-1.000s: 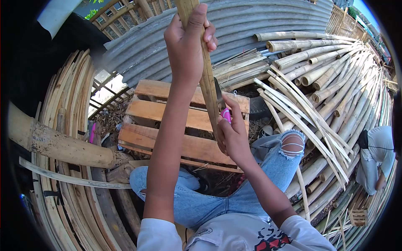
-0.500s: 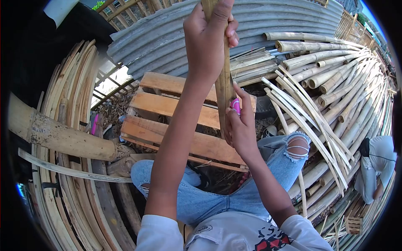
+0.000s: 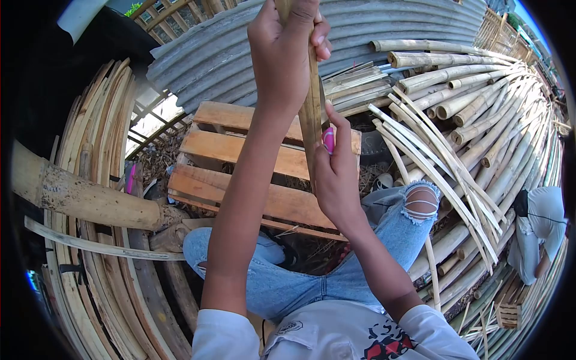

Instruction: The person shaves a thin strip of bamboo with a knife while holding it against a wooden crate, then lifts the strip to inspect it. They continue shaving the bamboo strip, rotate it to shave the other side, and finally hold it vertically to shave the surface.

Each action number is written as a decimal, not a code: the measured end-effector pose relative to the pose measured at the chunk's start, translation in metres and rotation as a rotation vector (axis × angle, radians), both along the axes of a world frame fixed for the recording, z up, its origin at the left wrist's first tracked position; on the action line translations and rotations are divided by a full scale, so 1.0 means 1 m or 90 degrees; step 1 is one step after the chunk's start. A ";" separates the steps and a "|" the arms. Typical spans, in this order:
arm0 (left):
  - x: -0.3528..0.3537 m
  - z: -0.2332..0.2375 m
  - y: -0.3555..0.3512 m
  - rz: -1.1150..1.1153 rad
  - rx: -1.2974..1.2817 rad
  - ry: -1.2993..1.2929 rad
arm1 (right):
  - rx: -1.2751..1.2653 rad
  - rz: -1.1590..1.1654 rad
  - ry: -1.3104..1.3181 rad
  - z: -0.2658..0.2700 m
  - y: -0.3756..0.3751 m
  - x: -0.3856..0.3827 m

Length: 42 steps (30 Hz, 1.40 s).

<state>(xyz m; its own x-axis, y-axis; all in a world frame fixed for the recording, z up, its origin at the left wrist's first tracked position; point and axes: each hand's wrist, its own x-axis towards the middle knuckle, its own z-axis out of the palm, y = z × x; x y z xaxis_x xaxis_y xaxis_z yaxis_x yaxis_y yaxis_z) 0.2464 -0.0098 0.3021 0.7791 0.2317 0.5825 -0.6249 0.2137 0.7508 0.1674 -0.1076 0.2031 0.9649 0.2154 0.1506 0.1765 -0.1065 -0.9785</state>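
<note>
My left hand [image 3: 282, 51] grips an upright bamboo strip [image 3: 312, 129] near its top, fingers wrapped round it. Just below, my right hand [image 3: 333, 177] holds a knife with a pink handle [image 3: 329, 139], its blade laid against the strip's right edge and mostly hidden behind it. The strip's lower end points down over a wooden pallet [image 3: 240, 153], in front of my knees in torn blue jeans [image 3: 414, 210].
Long bamboo poles [image 3: 480, 114] and thin split strips [image 3: 444, 174] are piled at the right. Curved bamboo slats [image 3: 96, 180] and a thick bamboo log [image 3: 84, 201] lie at the left. Corrugated metal sheet [image 3: 384, 24] stands behind. Another person [image 3: 537, 231] crouches at the far right.
My right hand with the knife has slid up along the strip toward my left hand. Both hands and the strip shifted slightly right, then back left.
</note>
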 end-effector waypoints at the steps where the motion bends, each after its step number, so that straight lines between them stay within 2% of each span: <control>1: -0.003 0.001 -0.003 0.008 0.006 -0.007 | 0.004 -0.007 0.004 -0.007 -0.001 -0.007; 3: 0.007 -0.009 0.011 0.010 0.017 -0.039 | -0.203 0.042 0.181 -0.045 -0.006 -0.031; 5: 0.013 -0.006 0.023 0.009 0.024 -0.083 | -0.200 0.034 0.052 -0.151 -0.015 -0.049; 8: 0.006 -0.007 0.023 -0.014 0.023 -0.069 | -0.098 0.062 0.099 -0.120 -0.018 -0.040; 10: 0.005 -0.005 0.021 -0.024 0.035 -0.067 | 0.013 0.061 0.044 -0.050 -0.009 -0.027; 12: 0.007 -0.004 0.020 -0.025 0.025 -0.059 | 0.030 0.088 0.051 0.003 -0.008 -0.015; 16: 0.008 -0.005 0.027 -0.021 0.036 -0.069 | -0.022 0.055 0.030 -0.046 -0.008 -0.023; 17: 0.008 -0.004 0.030 -0.024 0.039 -0.068 | -0.059 0.082 0.105 -0.075 -0.016 -0.031; 18: 0.009 -0.003 0.031 -0.030 0.043 -0.072 | -0.097 0.109 0.180 -0.080 -0.021 -0.032; 20: 0.009 -0.004 0.029 -0.033 0.050 -0.078 | -0.056 0.097 0.157 -0.088 -0.021 -0.028; 21: 0.009 -0.004 0.026 -0.038 0.050 -0.069 | -0.018 0.088 0.136 -0.085 -0.020 -0.026; 24: 0.006 -0.002 0.017 -0.057 0.051 -0.073 | 0.057 0.115 0.121 -0.011 -0.016 -0.008; 26: 0.006 -0.003 0.018 -0.060 0.051 -0.070 | 0.050 0.082 0.057 -0.004 -0.013 -0.009; 27: 0.006 -0.002 0.019 -0.061 0.046 -0.072 | 0.055 0.082 0.059 -0.026 -0.012 -0.018; 29: 0.008 -0.003 0.029 -0.049 0.040 -0.070 | -0.009 0.080 0.185 -0.098 -0.011 -0.035; 32: 0.008 -0.003 0.037 -0.049 0.039 -0.067 | 0.038 0.070 0.189 -0.140 -0.015 -0.045; 34: 0.006 -0.003 0.034 -0.064 0.053 -0.069 | 0.079 0.154 0.235 -0.068 -0.021 -0.026; 35: 0.006 -0.004 0.032 -0.068 0.054 -0.064 | 0.104 0.145 0.151 -0.041 -0.014 -0.018; 36: 0.006 -0.003 0.031 -0.077 0.052 -0.067 | 0.129 0.137 0.063 -0.023 -0.008 -0.013; 38: 0.005 -0.002 0.030 -0.080 0.056 -0.068 | 0.131 0.137 0.063 -0.008 -0.006 -0.012; 40: 0.006 -0.002 0.029 -0.074 0.054 -0.071 | 0.131 0.138 0.061 -0.020 -0.003 -0.018; 42: 0.007 -0.002 0.035 -0.070 0.053 -0.079 | 0.029 0.093 0.193 -0.081 -0.006 -0.036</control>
